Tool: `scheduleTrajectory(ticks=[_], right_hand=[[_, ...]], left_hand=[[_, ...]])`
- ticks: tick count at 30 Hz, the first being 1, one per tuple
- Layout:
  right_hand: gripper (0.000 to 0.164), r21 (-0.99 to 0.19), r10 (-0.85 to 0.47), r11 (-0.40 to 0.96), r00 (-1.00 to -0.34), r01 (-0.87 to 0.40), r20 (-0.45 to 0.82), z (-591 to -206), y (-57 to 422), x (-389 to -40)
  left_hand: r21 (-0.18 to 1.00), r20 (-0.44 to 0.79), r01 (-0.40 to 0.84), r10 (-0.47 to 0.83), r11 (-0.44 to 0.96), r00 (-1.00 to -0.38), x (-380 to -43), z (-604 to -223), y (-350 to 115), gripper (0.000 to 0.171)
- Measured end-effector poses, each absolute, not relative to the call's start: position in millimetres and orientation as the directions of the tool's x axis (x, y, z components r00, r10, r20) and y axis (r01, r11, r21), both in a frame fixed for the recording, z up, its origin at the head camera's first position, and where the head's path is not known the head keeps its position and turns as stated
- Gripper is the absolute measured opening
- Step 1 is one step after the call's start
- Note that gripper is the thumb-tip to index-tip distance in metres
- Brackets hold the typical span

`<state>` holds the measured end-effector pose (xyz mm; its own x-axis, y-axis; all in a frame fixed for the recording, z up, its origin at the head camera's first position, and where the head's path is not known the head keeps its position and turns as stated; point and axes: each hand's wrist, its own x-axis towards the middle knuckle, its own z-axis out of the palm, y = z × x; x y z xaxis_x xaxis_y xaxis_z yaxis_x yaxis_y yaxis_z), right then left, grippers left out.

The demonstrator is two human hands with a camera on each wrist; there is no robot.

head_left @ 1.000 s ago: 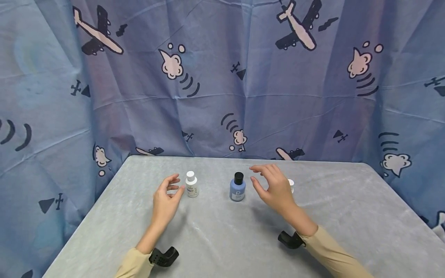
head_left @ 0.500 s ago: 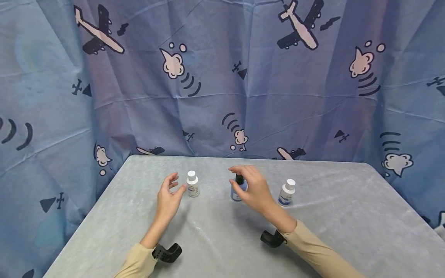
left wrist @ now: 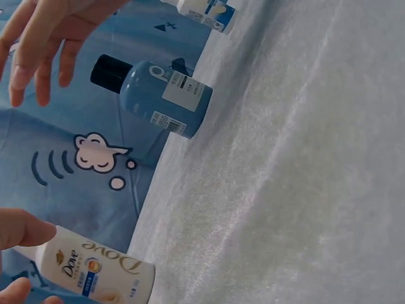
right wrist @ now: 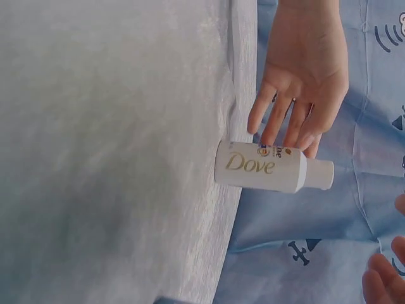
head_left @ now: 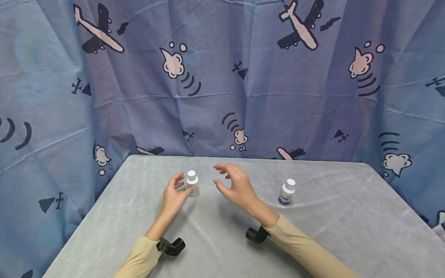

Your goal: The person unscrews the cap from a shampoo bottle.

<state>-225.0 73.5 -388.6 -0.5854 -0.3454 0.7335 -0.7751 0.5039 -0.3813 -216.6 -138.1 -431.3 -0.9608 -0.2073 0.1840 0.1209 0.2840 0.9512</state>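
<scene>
bottle [right wrist: 259, 174] beside left hand [head_left: 175, 198], right hand [head_left: 238, 187] near blue bottle [left wrist: 166, 98]

right fingers [head_left: 225, 167] now farther left

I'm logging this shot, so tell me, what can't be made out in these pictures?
Head view: the blue bottle, hidden behind the right hand.
Head view: fine print on the rightmost white bottle, too small to read.
Left wrist view: part of that bottle, cut off by the top edge.
Right wrist view: much of the right hand, cut off by the right edge.
Right wrist view: a dark thing, cropped by the bottom edge, unidentifiable.
</scene>
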Motion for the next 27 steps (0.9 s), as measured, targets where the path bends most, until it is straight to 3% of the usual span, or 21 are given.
scheduleTrajectory(ticks=[4,8,15,27], right_hand=[[0.039,-0.432,-0.361,0.488,-0.626,-0.758,0.691,-389.3,65.3,-226.6],[0.041,-0.437,-0.37,0.475,-0.624,-0.764,0.688,-391.3,57.3,-228.3],[0.045,-0.463,-0.386,0.45,-0.634,-0.764,0.671,-396.0,47.6,-230.9],[0.048,-0.535,-0.381,0.466,-0.706,-0.705,0.598,-407.9,37.3,-239.1]], left_hand=[[0.942,0.203,0.138,-0.191,0.305,-0.96,-219.4,-433.1,-137.6,0.054],[0.938,0.219,0.156,-0.181,0.311,-0.959,-221.8,-435.6,-137.2,0.049],[0.94,0.215,0.157,-0.167,0.301,-0.962,-225.1,-440.4,-137.4,0.051],[0.939,0.22,0.163,-0.164,0.304,-0.961,-228.7,-448.3,-137.1,0.053]])
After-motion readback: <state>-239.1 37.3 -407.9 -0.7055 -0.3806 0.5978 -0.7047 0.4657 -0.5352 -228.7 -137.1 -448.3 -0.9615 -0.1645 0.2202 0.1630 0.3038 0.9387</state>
